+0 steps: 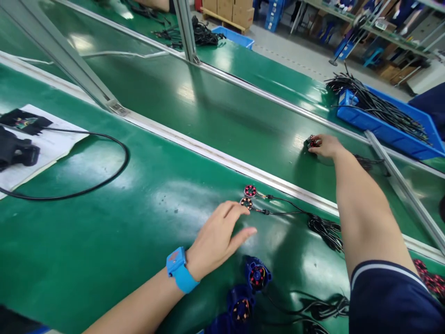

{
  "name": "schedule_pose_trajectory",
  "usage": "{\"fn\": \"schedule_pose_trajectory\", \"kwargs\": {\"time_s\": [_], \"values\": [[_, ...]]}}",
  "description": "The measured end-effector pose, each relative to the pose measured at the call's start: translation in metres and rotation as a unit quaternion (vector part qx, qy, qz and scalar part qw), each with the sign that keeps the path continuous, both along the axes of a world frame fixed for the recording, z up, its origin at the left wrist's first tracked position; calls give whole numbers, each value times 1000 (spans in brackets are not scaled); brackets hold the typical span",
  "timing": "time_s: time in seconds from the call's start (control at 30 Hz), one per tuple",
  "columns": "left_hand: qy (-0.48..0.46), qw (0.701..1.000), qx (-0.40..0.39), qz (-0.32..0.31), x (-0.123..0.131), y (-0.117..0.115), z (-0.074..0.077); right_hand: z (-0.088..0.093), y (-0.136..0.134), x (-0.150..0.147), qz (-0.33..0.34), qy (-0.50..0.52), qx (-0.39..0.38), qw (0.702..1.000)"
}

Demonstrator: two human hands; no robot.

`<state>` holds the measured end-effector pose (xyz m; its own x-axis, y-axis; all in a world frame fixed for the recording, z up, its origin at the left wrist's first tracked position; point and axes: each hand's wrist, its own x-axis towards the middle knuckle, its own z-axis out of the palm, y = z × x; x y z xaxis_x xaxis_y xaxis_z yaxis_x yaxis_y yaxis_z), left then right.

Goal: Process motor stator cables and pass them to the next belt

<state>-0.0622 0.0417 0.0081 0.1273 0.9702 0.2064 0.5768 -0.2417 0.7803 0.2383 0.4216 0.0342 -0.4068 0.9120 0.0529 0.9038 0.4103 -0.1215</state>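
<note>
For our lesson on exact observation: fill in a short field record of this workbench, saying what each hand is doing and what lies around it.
surface: green bench, with a green belt beyond a metal rail
left hand: open and flat, fingertips at the nearer of two round wired coils; blue wristband
right hand: stretched out onto the belt, fingers closed on a small coil part
near edge: blue holders with coils inside
far right: blue bin of black cables
far left: paper sheet, black cable loop

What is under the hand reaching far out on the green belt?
A small round part with red bits peeks out from under the right hand on the belt. The hand covers the rest.
</note>
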Motion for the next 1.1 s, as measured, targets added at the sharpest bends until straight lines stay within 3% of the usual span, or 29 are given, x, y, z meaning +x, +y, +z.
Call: {"fn": "schedule_pose_trajectory", "kwargs": {"time_s": [0.07,0.13,0.2,0.3,0.4,0.53,0.63,0.73,0.8,0.87,1.0,1.1], "values": [[81,995,49,10,-8,14,2,2,-15,-12,-18,-17,-36,999],[187,979,74,-36,-14,32,4,5,-38,-31,-5,-13,-76,997],[270,954,86,-93,-18,50,4,8,-69,-52,37,22,-110,993],[317,936,97,-122,-16,65,5,12,-118,-82,111,77,-142,981],[328,932,94,-120,-10,56,8,13,-162,-112,167,69,-130,975],[318,937,74,-127,-10,24,12,8,-208,-151,222,21,-94,970],[280,955,69,-71,-18,10,10,12,-226,-168,260,0,-106,960],[266,960,89,12,-28,12,3,27,-215,-154,275,46,-129,952],[280,955,96,21,-33,18,-3,37,-189,-127,269,57,-119,954],[297,951,89,3,-35,25,-7,40,-156,-93,245,-32,-101,964],[321,942,87,-42,-34,41,-5,24,-110,-32,90,-215,-120,965],[334,934,101,-74,-34,54,-1,8,-107,-11,84,-214,-101,968]]}}
